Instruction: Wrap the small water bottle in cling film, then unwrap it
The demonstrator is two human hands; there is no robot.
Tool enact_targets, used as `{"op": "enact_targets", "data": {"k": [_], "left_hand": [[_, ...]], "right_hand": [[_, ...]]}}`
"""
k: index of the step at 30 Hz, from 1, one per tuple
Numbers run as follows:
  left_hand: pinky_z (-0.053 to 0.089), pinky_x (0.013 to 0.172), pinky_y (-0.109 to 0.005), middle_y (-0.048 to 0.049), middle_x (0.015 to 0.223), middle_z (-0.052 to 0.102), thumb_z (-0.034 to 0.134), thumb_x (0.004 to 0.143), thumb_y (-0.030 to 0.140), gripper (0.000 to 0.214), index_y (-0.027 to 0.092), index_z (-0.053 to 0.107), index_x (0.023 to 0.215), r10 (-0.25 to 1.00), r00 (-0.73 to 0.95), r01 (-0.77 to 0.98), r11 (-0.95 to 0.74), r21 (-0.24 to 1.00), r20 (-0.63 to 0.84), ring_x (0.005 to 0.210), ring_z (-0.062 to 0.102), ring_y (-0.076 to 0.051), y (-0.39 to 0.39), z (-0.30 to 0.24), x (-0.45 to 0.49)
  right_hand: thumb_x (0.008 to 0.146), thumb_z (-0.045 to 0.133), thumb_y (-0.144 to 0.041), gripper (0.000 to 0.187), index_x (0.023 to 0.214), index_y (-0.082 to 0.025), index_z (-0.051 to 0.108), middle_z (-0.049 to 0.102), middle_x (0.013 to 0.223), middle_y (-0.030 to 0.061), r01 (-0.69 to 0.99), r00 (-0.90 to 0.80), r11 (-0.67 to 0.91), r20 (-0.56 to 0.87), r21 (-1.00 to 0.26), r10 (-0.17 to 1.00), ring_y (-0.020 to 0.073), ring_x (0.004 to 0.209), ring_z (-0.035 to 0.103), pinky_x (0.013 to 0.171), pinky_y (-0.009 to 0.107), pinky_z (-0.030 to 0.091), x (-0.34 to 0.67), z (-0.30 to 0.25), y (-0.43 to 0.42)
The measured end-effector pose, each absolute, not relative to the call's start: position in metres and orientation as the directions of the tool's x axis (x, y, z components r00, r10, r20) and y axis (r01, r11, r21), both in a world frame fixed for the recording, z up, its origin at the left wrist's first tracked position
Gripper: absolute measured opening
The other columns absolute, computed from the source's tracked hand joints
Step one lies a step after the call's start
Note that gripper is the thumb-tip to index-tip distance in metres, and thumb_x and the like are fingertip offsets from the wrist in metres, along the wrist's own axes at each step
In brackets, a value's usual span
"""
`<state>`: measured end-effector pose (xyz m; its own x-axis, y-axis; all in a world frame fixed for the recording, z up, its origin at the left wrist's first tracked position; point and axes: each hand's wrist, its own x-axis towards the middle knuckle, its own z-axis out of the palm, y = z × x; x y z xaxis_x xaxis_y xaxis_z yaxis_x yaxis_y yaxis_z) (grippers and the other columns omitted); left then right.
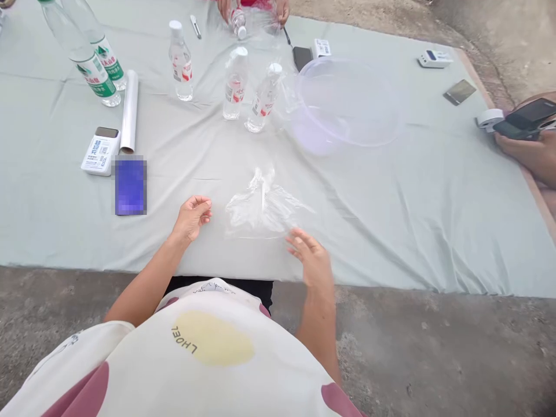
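A crumpled sheet of clear plastic film (260, 205) lies on the pale green cloth (391, 231), between my two hands. My left hand (193, 219) hovers to its left, fingers loosely curled and holding nothing. My right hand (310, 258) is at the film's lower right edge, fingers spread and empty. I cannot tell whether those fingertips touch the film. Farther up the cloth stand several clear water bottles (235, 84). A clear plastic basin (347, 101) lies beyond the film to the right.
A roll of plastic wrap (129, 113) and a white power bank (101, 150) lie at the left, beside a pixelated phone (130, 185). A co-worker's hands (252, 11) hold a small bottle at the far edge. Another person's hand (527, 153) holds a phone at the right.
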<state>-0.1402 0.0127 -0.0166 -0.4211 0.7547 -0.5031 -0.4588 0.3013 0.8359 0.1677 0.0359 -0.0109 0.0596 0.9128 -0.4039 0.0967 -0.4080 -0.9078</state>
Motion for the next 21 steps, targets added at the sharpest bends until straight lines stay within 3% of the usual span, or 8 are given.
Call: {"op": "enact_targets", "data": {"k": [2, 4, 7, 9, 12, 16, 19, 21], "left_hand": [[0.045, 0.056, -0.023, 0.0003, 0.084, 0.059, 0.068, 0.074, 0.024, 0.015, 0.019, 0.060, 0.086, 0.774, -0.501, -0.225, 0.317, 0.921, -0.388, 0.067, 0.057, -0.011, 0.008, -0.016, -0.141], [0.048, 0.066, -0.027, -0.0017, 0.090, 0.063, 0.060, 0.080, 0.021, 0.008, 0.020, 0.061, 0.088, 0.814, -0.559, 0.125, 0.270, 0.955, -0.157, 0.078, 0.060, -0.014, 0.012, -0.014, -0.135], [0.049, 0.081, -0.033, -0.0051, 0.098, 0.067, 0.050, 0.087, 0.015, 0.014, 0.020, 0.062, 0.093, 0.903, -0.388, 0.575, 0.081, 0.814, 0.184, 0.093, 0.061, -0.019, 0.029, -0.013, -0.109], [0.047, 0.088, -0.036, -0.0072, 0.104, 0.068, 0.046, 0.091, 0.012, 0.021, 0.020, 0.063, 0.101, 0.950, -0.131, 0.708, -0.111, 0.698, 0.284, 0.101, 0.062, -0.021, 0.042, -0.015, -0.083], [0.042, 0.101, -0.044, -0.0138, 0.123, 0.065, 0.057, 0.089, 0.016, 0.026, 0.018, 0.062, 0.115, 0.956, 0.197, 0.755, -0.289, 0.589, 0.216, 0.122, 0.057, -0.029, 0.057, -0.023, -0.048], [0.018, 0.117, -0.060, -0.0252, 0.151, 0.042, 0.082, 0.073, 0.033, 0.067, 0.015, 0.056, 0.131, 0.968, 0.249, 0.804, -0.199, 0.560, -0.012, 0.146, 0.028, -0.043, 0.062, -0.038, -0.036], [0.004, 0.118, -0.064, -0.0229, 0.159, 0.031, 0.083, 0.072, 0.039, 0.080, 0.018, 0.049, 0.141, 0.963, 0.256, 0.816, -0.170, 0.552, -0.083, 0.150, 0.019, -0.043, 0.058, -0.042, -0.045], [0.002, 0.119, -0.065, -0.0230, 0.161, 0.027, 0.083, 0.071, 0.042, 0.086, 0.018, 0.045, 0.145, 0.956, 0.268, 0.839, -0.169, 0.517, -0.122, 0.151, 0.018, -0.042, 0.055, -0.039, -0.049]], "right_hand": [[0.080, 0.069, -0.045, 0.034, 0.103, -0.021, 0.070, 0.070, 0.114, 0.0073, 0.231, 0.322, -0.224, -0.142, -0.947, 0.936, 0.0238, 0.103, 0.069, 0.095, 0.045, 0.053, 0.173, 0.001, 0.038], [0.087, 0.061, -0.043, 0.029, 0.104, -0.020, 0.068, 0.071, 0.105, 0.0052, 0.357, 0.373, 0.012, 0.155, -0.934, 0.915, 0.0201, 0.098, 0.069, 0.093, 0.041, 0.053, 0.170, 0.015, 0.046], [0.093, 0.052, -0.039, 0.026, 0.102, -0.021, 0.068, 0.071, 0.102, 0.0060, 0.527, 0.112, 0.314, 0.431, -0.790, 0.896, 0.0191, 0.098, 0.067, 0.087, 0.036, 0.055, 0.147, 0.027, 0.065], [0.094, 0.047, -0.037, 0.029, 0.103, -0.021, 0.069, 0.071, 0.107, 0.0088, 0.600, -0.080, 0.385, 0.426, -0.701, 0.901, 0.0198, 0.096, 0.067, 0.081, 0.035, 0.056, 0.130, 0.022, 0.079], [0.092, 0.043, -0.039, 0.036, 0.109, -0.018, 0.068, 0.069, 0.117, 0.0133, 0.691, -0.135, 0.281, 0.263, -0.667, 0.955, 0.0216, 0.092, 0.067, 0.078, 0.037, 0.056, 0.129, 0.000, 0.089], [0.088, 0.045, -0.046, 0.045, 0.110, -0.014, 0.068, 0.069, 0.116, 0.0172, 0.806, 0.100, -0.027, 0.092, -0.591, 0.991, 0.0285, 0.097, 0.067, 0.088, 0.047, 0.053, 0.186, -0.019, 0.083], [0.087, 0.046, -0.046, 0.047, 0.113, -0.014, 0.068, 0.069, 0.112, 0.0176, 0.831, 0.329, -0.190, 0.187, -0.523, 0.926, 0.0316, 0.101, 0.065, 0.093, 0.052, 0.050, 0.223, -0.006, 0.074], [0.091, 0.043, -0.043, 0.046, 0.121, -0.015, 0.064, 0.067, 0.116, 0.0160, 0.827, 0.312, -0.104, 0.297, -0.553, 0.903, 0.0301, 0.106, 0.063, 0.095, 0.049, 0.050, 0.218, 0.008, 0.068]]}}
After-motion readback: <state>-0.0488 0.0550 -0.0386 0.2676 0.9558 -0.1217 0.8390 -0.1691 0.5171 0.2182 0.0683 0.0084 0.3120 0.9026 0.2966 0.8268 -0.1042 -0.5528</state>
